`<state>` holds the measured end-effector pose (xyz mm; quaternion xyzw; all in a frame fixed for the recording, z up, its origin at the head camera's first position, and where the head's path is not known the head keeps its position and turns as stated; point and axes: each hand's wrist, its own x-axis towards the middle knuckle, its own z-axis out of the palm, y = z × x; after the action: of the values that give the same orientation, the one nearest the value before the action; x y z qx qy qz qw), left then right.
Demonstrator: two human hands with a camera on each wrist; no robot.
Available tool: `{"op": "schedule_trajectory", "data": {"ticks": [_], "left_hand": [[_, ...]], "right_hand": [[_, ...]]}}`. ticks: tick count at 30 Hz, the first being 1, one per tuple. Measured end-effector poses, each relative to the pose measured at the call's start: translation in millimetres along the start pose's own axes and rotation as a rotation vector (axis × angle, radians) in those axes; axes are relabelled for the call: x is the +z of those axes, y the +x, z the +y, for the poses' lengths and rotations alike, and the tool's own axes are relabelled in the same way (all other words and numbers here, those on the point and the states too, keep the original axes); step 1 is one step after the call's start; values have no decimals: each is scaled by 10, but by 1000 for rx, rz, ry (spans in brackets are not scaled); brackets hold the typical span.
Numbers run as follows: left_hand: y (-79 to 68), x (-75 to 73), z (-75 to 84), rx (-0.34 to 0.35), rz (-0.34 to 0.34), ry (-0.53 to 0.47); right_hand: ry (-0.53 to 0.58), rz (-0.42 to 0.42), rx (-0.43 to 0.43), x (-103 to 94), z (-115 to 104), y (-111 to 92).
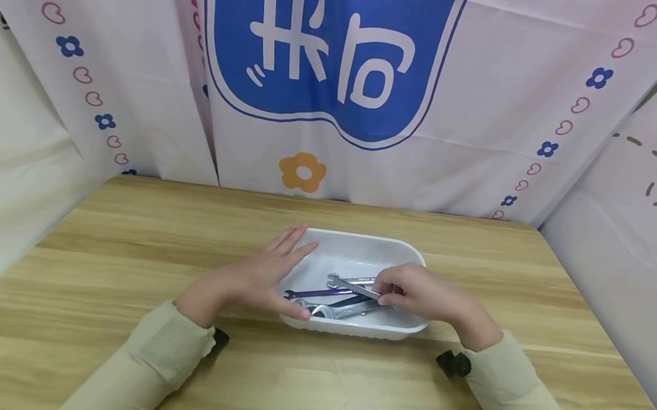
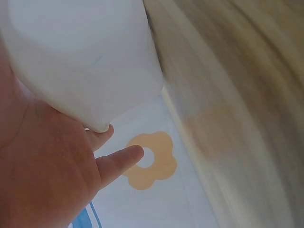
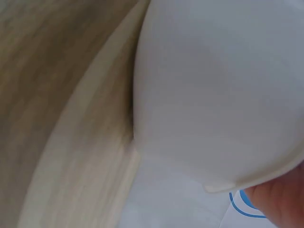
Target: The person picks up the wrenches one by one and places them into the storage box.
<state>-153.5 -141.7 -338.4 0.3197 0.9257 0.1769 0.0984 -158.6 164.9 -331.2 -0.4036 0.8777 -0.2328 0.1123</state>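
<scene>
A white plastic tray (image 1: 354, 246) stands on the table and holds several metal wrenches. Over its right end, my right hand (image 1: 421, 291) pinches one silver combination wrench (image 1: 359, 288), its open end pointing left. Below that lie a purple wrench (image 1: 311, 293) and a larger silver wrench (image 1: 351, 310), partly overlapping. My left hand (image 1: 257, 280) is spread across the tray's left end, fingers straight, thumb near the front rim. In the left wrist view the tray's outer wall (image 2: 95, 61) hides part of the fingers. The right wrist view mostly shows tray wall (image 3: 213, 95).
The wood-grain table (image 1: 319, 378) runs back to a white printed cloth (image 1: 476, 157) with a blue emblem. Pale cloth walls rise at the left and right sides. Black devices (image 1: 454, 364) sit at both cuffs.
</scene>
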Motion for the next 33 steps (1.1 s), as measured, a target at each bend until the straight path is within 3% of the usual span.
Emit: {"op": "schedule_trajectory", "data": {"ticks": [10, 33], "left_hand": [[3, -5, -14, -4, 0, 13], [-7, -21, 7, 0, -11, 3]], "right_hand": [[-16, -32, 40, 34, 19, 44], [-156, -10, 88, 68, -25, 53]]}}
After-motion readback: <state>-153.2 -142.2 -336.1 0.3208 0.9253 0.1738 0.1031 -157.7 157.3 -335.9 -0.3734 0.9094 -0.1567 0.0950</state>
